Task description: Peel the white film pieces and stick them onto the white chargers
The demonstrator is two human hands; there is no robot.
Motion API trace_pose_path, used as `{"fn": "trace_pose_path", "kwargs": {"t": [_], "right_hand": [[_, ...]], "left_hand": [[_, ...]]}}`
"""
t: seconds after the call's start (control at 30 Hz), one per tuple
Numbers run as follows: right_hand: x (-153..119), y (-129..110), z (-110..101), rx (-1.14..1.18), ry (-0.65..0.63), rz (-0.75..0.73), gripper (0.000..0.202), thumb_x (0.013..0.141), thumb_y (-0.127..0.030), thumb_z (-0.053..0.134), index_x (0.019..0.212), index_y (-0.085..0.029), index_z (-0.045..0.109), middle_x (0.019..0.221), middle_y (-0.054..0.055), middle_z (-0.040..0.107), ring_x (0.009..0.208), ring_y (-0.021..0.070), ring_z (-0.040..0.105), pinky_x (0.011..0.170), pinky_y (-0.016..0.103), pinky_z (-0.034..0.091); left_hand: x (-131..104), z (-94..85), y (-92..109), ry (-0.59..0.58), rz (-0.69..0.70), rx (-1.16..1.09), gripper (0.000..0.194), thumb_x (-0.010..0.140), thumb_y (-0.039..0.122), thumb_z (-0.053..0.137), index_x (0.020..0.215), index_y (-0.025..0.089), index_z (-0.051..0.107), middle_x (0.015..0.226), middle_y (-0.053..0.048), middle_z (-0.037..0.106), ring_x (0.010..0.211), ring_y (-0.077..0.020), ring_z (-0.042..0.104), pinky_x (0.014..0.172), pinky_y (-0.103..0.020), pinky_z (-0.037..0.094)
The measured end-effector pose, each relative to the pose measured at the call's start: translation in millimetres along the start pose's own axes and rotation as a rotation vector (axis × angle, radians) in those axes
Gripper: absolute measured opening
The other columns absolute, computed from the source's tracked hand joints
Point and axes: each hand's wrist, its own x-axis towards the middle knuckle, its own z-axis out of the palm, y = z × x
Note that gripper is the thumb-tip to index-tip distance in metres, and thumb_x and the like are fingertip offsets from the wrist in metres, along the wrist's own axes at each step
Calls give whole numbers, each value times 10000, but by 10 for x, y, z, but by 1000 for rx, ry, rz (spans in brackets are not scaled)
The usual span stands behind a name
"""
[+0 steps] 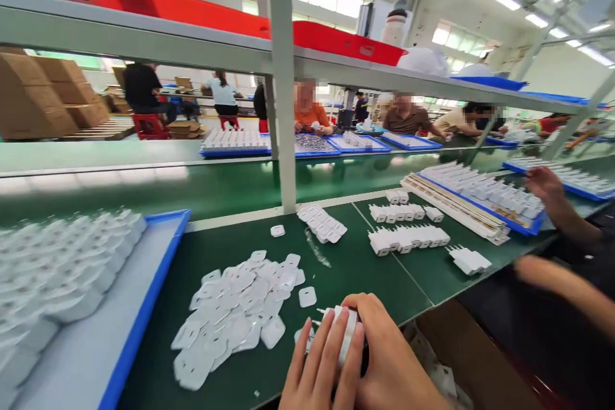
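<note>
Close to the table's near edge, my two hands are together around one white plug charger [351,319], its metal pins poking out to the left. My left hand [319,362] lays its fingers over the charger's face. My right hand [391,352] wraps it from the right, and the fingers on its far side are hidden. Just left of my hands spreads a loose heap of white square plates with rounded corners [240,304]. A single plate [307,296] lies beside the heap, and another is partly under my left fingers.
At left stands a blue-rimmed tray [158,269] full of chargers. Rows of chargers [408,238] and a stack of plates [321,223] sit ahead. A shelf post [283,77] rises beyond. To the right, a co-worker's hand [545,182] is over another charger tray [533,227].
</note>
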Motion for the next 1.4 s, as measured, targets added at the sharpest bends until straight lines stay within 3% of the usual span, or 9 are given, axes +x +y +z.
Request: {"fn": "trace_pose_path", "kwargs": {"t": [0.13, 0.27, 0.4, 0.47, 0.57, 0.77, 0.93, 1.17, 1.4], "right_hand": [[-68, -138, 320, -9, -50, -146, 374, 684, -138, 568, 1054, -158, 525, 992, 139, 610, 892, 294, 572, 812, 475, 496], [-126, -234, 556, 149, -108, -142, 566, 612, -105, 594, 1168, -154, 499, 1057, 132, 600, 971, 300, 568, 883, 468, 485], [94, -156, 426, 519, -464, -129, 661, 678, -202, 691, 1299, -207, 465, 1184, 82, 569, 1081, 247, 551, 935, 384, 472], [325, -21, 293, 673, -585, -83, 528, 780, -317, 653, 1276, -226, 498, 1075, 48, 612, 987, 212, 595, 830, 333, 497], [679, 197, 185, 355, -319, 70, 254, 825, -378, 622, 1017, -212, 599, 730, -20, 569, 686, 162, 546, 628, 289, 427], [970, 356, 362, 84, -422, 151, 146, 723, -237, 674, 814, -209, 564, 478, -67, 530, 511, 152, 510, 498, 263, 302], [947, 334, 422, 199, -524, 140, 109, 804, -259, 577, 722, -196, 543, 512, -22, 619, 473, 136, 554, 513, 261, 415], [644, 145, 281, 705, -508, 179, 322, 840, -448, 644, 996, -167, 643, 982, 125, 734, 920, 252, 698, 718, 337, 541], [201, -107, 381, 1009, -298, 176, 360, 813, -384, 727, 1084, -217, 557, 740, 54, 737, 832, 241, 692, 707, 311, 504]], "left_hand": [[-151, -206, -87, -97, 40, 109, 491, 951, 99, 325, 1435, 54, 399, 1386, -162, 552, 1354, -273, 448, 1153, -412, 334], [-332, -331, -194, -50, -104, 51, 519, 938, 84, 399, 1456, 66, 365, 1358, -205, 563, 1321, -280, 490, 1020, -364, 504], [-371, -498, -393, -23, -204, -89, 499, 934, 158, 483, 1430, 147, 430, 1339, -158, 593, 1226, -259, 588, 983, -329, 545], [-346, -599, -496, -19, -356, -198, 471, 906, 187, 557, 1374, 201, 505, 1304, -108, 631, 1144, -233, 648, 953, -294, 561], [-302, -713, -587, 18, -649, -374, 443, 837, 241, 672, 1274, 240, 602, 1205, -59, 697, 1073, -235, 686, 897, -287, 589], [-293, -720, -618, 53, -930, -576, 392, 782, 318, 723, 1160, 219, 691, 1145, -65, 725, 1078, -270, 678, 910, -344, 578], [-314, -682, -613, 55, -944, -665, 380, 787, 281, 715, 1156, 199, 687, 1157, -82, 717, 1098, -274, 666, 922, -359, 572], [-277, -671, -510, 85, -928, -694, 384, 790, 209, 704, 1173, 232, 671, 1178, -58, 707, 1118, -243, 653, 952, -328, 548], [-268, -681, -360, 104, -888, -696, 409, 798, 184, 698, 1198, 250, 646, 1198, -40, 691, 1122, -211, 640, 967, -301, 524]]}}
